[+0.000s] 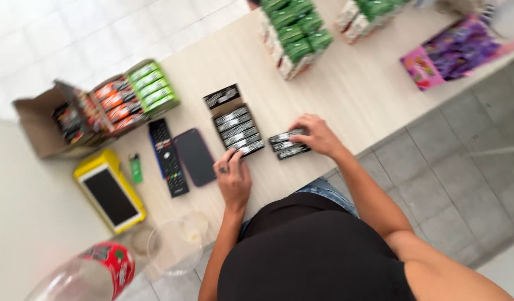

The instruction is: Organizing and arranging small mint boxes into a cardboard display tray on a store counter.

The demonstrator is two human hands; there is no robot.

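Left hand (233,177): we rest it on the table (351,95), fingers curled at the near end of the black box (237,129).
Right hand (318,135): our fingers pinch a few black packs (287,144), just right of the box.
Phone (194,156): beside the remote (167,158), left of the box.
Green packs (296,30): stacked at the far edge.

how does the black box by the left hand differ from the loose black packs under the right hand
The black box is an open display carton with a raised flap, holding a neat row of packs; the loose packs are a small boxless pile on the table. The left hand sits at the box's near edge, while the right hand rests on the packs. Both show black wrappers with pale markings.
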